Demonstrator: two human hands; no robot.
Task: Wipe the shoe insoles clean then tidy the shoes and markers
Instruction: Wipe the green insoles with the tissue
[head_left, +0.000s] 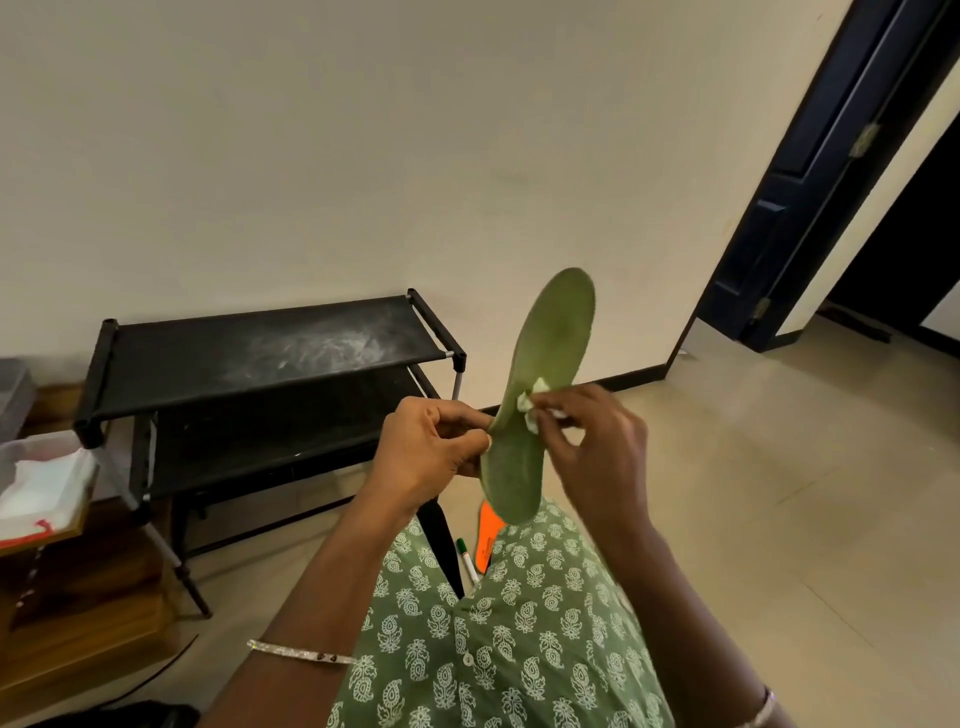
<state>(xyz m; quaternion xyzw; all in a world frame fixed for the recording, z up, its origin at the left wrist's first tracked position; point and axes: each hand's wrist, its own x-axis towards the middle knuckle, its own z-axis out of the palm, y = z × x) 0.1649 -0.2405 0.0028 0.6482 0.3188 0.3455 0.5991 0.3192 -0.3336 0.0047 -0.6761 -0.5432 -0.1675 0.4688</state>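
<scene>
Above green printed dress, left hand grips insole — right hand pinches tissue.

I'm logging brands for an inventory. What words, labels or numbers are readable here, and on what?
None can be read.
On the orange insole: dark marks, too blurred to read.
On the green-capped marker: any print is too small to tell.
On the green insole and white wipe: no print shows.
</scene>
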